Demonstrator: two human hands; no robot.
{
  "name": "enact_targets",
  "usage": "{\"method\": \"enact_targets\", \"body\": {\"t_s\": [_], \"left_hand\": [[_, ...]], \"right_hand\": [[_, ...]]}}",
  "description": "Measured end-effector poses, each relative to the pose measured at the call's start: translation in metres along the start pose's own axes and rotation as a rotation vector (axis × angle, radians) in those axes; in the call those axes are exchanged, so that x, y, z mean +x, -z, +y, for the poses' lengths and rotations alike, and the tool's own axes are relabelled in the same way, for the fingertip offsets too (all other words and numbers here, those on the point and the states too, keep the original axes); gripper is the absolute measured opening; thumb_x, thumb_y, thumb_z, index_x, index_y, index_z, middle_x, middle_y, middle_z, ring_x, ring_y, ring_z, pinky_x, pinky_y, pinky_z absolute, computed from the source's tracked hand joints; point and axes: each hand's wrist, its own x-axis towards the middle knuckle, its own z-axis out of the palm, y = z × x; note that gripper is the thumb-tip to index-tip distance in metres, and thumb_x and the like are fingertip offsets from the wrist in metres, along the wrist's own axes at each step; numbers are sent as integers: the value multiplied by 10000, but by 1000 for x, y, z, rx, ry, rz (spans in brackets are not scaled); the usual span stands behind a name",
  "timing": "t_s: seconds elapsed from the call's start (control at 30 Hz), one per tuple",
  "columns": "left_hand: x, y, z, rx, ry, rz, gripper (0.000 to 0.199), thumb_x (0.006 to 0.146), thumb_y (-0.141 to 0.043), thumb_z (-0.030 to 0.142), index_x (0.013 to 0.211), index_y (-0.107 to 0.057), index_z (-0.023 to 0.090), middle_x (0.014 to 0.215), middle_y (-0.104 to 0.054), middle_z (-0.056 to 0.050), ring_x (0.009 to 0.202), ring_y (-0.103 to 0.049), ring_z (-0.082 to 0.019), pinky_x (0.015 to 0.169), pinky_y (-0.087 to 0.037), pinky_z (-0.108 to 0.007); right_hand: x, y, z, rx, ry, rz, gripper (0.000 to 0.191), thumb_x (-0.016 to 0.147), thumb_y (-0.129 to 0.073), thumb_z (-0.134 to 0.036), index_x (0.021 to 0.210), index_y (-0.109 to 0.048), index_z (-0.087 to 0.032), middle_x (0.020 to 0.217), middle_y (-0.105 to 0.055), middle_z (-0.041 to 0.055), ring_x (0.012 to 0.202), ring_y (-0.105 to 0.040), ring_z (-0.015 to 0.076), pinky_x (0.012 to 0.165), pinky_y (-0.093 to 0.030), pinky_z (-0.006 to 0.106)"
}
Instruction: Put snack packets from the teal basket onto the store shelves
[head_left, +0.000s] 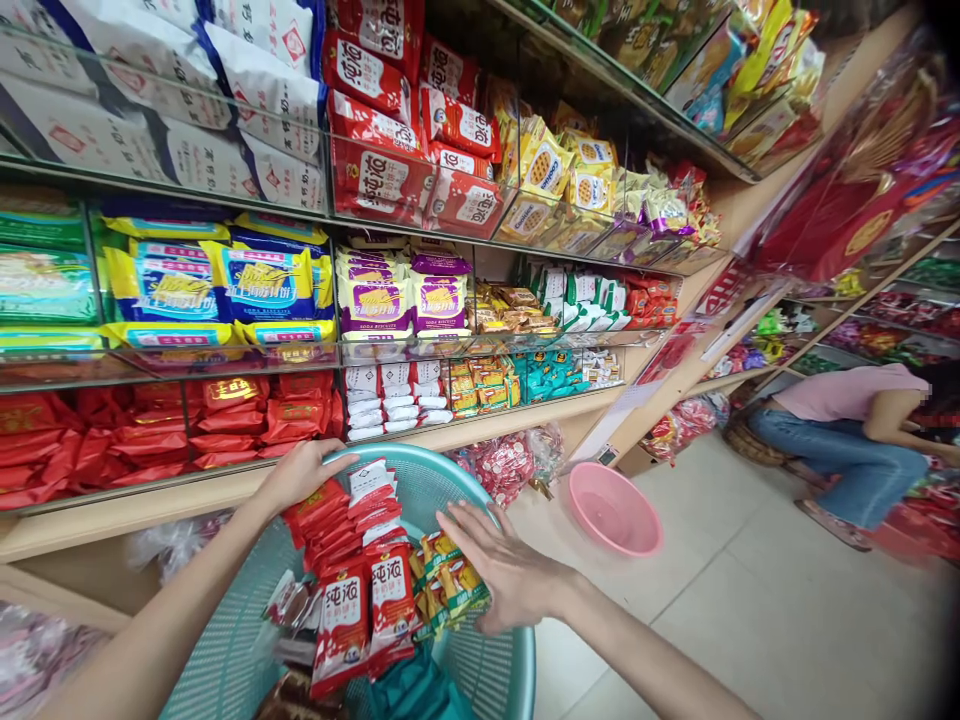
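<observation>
A teal plastic basket (504,660) holds red packets (343,612), red and white packets, green and yellow packets (450,578), brown items and a teal packet (421,690). At the basket's back left rim, my left hand (304,472) reaches over the red packets with its fingers extended; it holds nothing that I can make out. My right hand (510,570) is inside the right part of the basket, its fingers spread beside the green and yellow packets.
Glass-fronted shelves (405,235) of wrapped snacks rise beyond the basket. A pink basin (615,508) stands on the tiled floor (720,620), near bagged goods (506,468) under the shelf. A person (847,420) in a pink top crouches at the right.
</observation>
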Motion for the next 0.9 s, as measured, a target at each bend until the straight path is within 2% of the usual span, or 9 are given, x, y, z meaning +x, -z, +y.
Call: {"method": "enact_targets", "body": {"t_s": [0.1, 0.23, 0.37, 0.53, 0.67, 0.9], "left_hand": [[-1, -1, -3, 0, -14, 9, 419, 796, -448, 574, 854, -654, 214, 831, -711, -25, 743, -633, -206, 677, -429, -247], [-2, -2, -6, 7, -11, 27, 396, 802, -448, 542, 882, -658, 216, 854, -714, -33, 768, -640, -212, 691, -434, -252], [-2, -2, -3, 9, -5, 15, 397, 812, -435, 540, 882, -653, 216, 858, -713, -36, 774, -641, -216, 690, -433, -260], [-2, -1, -2, 16, -7, 14, 403, 813, -436, 557, 868, -650, 219, 860, -711, -34, 771, -639, -215, 688, -430, -261], [-3, -1, 0, 18, -12, 16, 399, 818, -433, 550, 857, -647, 215, 849, -710, -35, 767, -639, -215, 671, -426, -259], [-5, -1, 3, 42, 3, 19, 452, 812, -421, 598, 876, -642, 209, 836, -705, -38, 732, -633, -210, 665, -427, -260]], "right_hand": [[21, 3, 4, -41, 53, -90, 1318, 508, -777, -393, 1428, 154, -238, 1524, 10, 183, 1387, 42, 346, 1078, 17, 578], [36, 0, 10, -72, 96, -117, 1384, 466, -808, -433, 1414, 186, -267, 1513, -82, 202, 1383, -7, 370, 1069, -12, 589], [36, -4, 13, -104, 102, -113, 1387, 466, -810, -429, 1417, 182, -239, 1455, -226, 229, 1353, -143, 408, 1057, -66, 592], [30, -4, 11, -141, 114, -41, 1283, 543, -763, -428, 1432, 138, -218, 1330, -380, 190, 1241, -341, 375, 1054, -112, 564], [27, -3, 9, -155, 100, -49, 1243, 571, -746, -419, 1435, 128, -234, 1284, -414, 165, 1184, -394, 363, 1042, -137, 558], [30, -10, 10, -175, 124, -45, 1261, 543, -755, -397, 1437, 119, -232, 1313, -381, 167, 1187, -377, 367, 1043, -71, 581]]}}
